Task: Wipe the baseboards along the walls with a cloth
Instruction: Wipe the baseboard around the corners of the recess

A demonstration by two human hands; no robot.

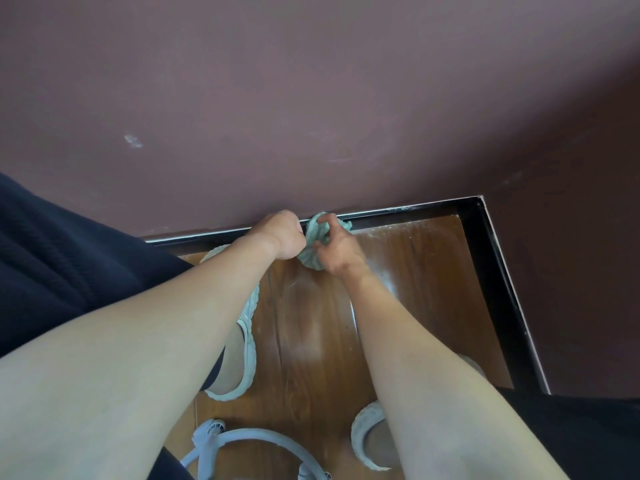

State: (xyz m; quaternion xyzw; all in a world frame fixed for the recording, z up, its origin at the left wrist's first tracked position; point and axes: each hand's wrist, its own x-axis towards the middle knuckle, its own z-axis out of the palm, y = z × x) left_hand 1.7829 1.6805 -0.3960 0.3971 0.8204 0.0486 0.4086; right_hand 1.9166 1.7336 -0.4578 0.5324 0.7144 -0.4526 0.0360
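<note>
A bunched pale green cloth [313,242] sits between both hands, right at the black baseboard [398,218] at the foot of the mauve wall. My left hand [282,235] grips the cloth's left side with curled fingers. Fingers of my right hand [337,249] are curled round its right side. Part of the cloth pokes out past the right hand against the baseboard. The baseboard runs on to a corner at the right and turns down along the side wall [502,289].
Brown wooden floor [311,323] with dusty smears lies below. My feet in pale green sandals [242,358] stand on it. A light blue ring-shaped object [249,441] lies at the bottom edge. The mauve wall [311,98] fills the upper view.
</note>
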